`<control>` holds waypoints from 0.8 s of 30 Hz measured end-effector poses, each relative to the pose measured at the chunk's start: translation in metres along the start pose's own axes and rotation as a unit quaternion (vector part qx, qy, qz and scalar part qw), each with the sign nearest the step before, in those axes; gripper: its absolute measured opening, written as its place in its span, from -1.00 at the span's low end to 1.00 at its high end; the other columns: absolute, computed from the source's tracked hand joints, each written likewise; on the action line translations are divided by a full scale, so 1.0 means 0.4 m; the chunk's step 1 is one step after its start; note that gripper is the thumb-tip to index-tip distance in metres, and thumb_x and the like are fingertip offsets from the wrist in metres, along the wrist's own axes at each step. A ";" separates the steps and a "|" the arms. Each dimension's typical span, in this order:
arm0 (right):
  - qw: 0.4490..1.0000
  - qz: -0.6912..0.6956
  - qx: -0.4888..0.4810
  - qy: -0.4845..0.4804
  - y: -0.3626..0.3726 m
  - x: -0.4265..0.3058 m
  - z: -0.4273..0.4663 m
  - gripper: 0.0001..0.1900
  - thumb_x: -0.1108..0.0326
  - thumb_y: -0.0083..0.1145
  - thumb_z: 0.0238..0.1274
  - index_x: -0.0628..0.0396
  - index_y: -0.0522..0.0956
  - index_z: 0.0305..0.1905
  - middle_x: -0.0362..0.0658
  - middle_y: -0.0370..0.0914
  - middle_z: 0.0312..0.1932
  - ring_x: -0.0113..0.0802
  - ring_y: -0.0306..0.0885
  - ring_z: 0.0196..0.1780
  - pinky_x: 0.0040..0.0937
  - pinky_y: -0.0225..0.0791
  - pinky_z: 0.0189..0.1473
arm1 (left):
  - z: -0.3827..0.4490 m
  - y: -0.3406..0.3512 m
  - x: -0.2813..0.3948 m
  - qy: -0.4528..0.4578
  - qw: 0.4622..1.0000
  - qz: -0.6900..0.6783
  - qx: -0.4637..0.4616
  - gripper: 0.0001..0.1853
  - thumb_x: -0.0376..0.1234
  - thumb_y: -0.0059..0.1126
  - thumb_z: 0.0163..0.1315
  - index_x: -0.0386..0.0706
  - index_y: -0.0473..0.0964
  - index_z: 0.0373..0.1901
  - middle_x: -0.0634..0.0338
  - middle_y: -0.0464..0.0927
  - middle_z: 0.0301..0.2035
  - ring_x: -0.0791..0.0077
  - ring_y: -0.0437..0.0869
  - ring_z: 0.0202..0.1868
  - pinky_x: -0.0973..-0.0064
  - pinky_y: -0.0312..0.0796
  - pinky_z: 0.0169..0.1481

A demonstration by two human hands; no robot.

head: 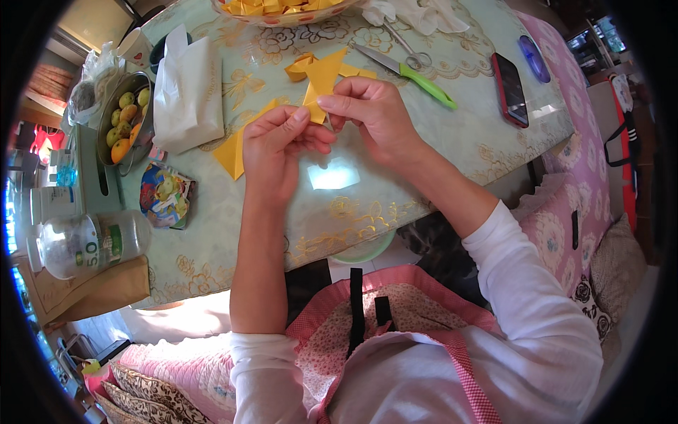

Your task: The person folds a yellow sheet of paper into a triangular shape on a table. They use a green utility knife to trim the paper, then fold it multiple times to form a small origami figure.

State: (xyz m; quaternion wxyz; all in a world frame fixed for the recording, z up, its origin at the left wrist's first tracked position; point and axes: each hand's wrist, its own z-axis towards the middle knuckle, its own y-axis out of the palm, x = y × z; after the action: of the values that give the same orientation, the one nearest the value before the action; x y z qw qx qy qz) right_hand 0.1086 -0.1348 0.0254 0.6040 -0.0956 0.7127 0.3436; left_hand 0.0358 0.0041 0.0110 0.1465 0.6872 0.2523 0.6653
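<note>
Both hands hold a folded piece of yellow paper [324,74] above the glass-topped table, its flared end pointing away from me. My left hand [275,140] has its thumb and fingers at the lower left edge. My right hand [373,114] pinches the lower right side between thumb and fingers. Beneath and beside my left hand lies a flat sheet of yellow paper [231,155], partly hidden by it. Just beyond the held piece sits a small folded yellow paper shape [299,67]. More yellow paper [359,71] shows behind my right hand.
A knife with a green handle [426,85] and scissors [419,59] lie beyond my right hand. Farther right is a phone [511,90]. A bowl [259,21] of folded yellow paper stands at the far edge. To the left are a tissue pack [188,98], a metal fruit bowl [103,151] and a plastic jar [98,244].
</note>
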 end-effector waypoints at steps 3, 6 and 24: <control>1.000 0.010 -0.003 0.000 0.000 0.000 0.003 -0.88 0.40 0.18 0.02 0.18 0.49 -0.49 -0.24 0.45 -0.58 -0.56 0.37 -0.52 -0.62 0.24 -0.43 | 0.003 0.005 -0.003 0.003 1.000 -0.016 0.006 -0.78 -0.35 -0.10 0.25 -0.35 0.46 -0.38 -0.04 0.57 -0.52 0.37 0.58 -0.53 0.55 0.42 -0.39; 1.000 0.010 0.012 -0.008 0.001 0.000 0.003 -0.90 0.44 0.19 -0.03 0.21 0.50 -0.49 -0.24 0.44 -0.60 -0.57 0.32 -0.54 -0.61 0.19 -0.45 | 0.005 0.012 -0.003 0.019 0.999 -0.033 0.030 -0.77 -0.35 -0.07 0.23 -0.37 0.45 -0.40 -0.05 0.57 -0.53 0.37 0.57 -0.55 0.55 0.42 -0.40; 1.000 -0.025 0.000 0.010 -0.001 -0.002 -0.001 -0.85 0.39 0.23 -0.04 0.22 0.49 -0.47 -0.22 0.46 -0.56 -0.55 0.36 -0.51 -0.60 0.24 -0.42 | 0.004 0.015 -0.002 0.003 0.999 0.049 0.023 -0.88 -0.49 0.18 0.03 -0.36 0.48 -0.41 0.03 0.58 -0.50 0.49 0.58 -0.54 0.65 0.41 -0.41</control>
State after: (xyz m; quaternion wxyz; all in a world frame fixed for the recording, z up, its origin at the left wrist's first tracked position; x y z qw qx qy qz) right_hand 0.1086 -0.1356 0.0262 0.6055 -0.1172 0.7158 0.3274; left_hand 0.0383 -0.0013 0.0135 0.0966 0.7002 0.2342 0.6675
